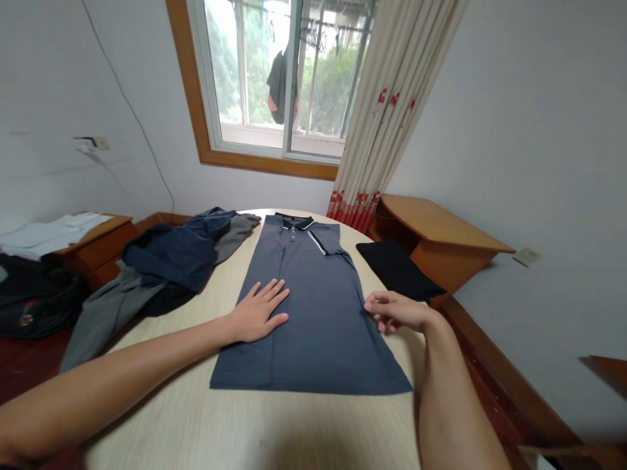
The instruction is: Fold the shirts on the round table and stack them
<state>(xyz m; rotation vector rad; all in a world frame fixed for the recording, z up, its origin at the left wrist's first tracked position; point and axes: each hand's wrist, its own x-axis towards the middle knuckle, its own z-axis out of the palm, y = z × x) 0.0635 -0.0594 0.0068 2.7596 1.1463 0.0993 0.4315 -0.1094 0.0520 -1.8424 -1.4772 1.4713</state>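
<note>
A dark grey polo shirt lies spread on the pale wooden table, its black collar pointing toward the window. One sleeve with a black-and-white cuff is laid inward across the chest on the right; the left side forms a straight edge. My left hand rests flat on the shirt's left part, fingers spread. At the shirt's right edge, my right hand pinches the fabric between thumb and fingers.
Left of the shirt lies a pile of navy and grey clothes. A folded black garment sits at the table's right side. Beyond it stands a wooden cabinet, near the long curtain. A black bag is at far left.
</note>
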